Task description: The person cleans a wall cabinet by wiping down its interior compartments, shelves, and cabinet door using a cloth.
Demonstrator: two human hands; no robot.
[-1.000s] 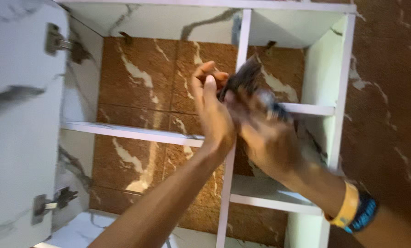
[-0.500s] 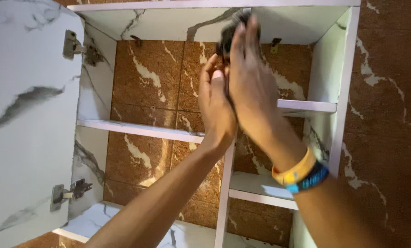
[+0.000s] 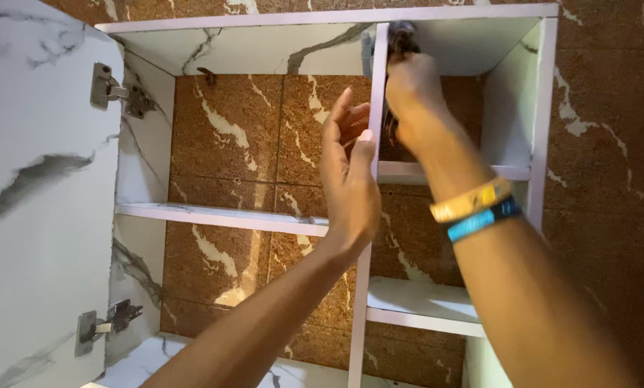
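— Overhead, what have your hands got hold of?

— My right hand point(image 3: 413, 93), upper centre of the frame, is closed around a small dark object point(image 3: 401, 36) and holds it up in the top right compartment of the white marble-patterned wall cabinet point(image 3: 545, 108), just under the cabinet's top panel and right beside the vertical divider point(image 3: 378, 100). What the object is I cannot tell; it is blurred and mostly hidden by my fingers.

— And the left?

— My left hand point(image 3: 349, 172), centre frame, is open with fingers spread narrow and pointing upward, palm turned toward the divider's front edge. It holds nothing. Whether it touches the divider I cannot tell; it is just beside it.

— What else shows?

— A yellow wristband point(image 3: 471, 201) and a blue wristband point(image 3: 484, 219) sit side by side on my right wrist, centre right. The cabinet door point(image 3: 42, 201) stands swung open at the left of the frame, with a metal hinge point(image 3: 110, 90) at upper left and a second hinge point(image 3: 106, 323) at lower left. A long shelf point(image 3: 221, 214) crosses the left compartment; a short shelf point(image 3: 422, 302) sits lower right. Brown marbled wall tiles point(image 3: 228, 136) show through the open back of the cabinet.
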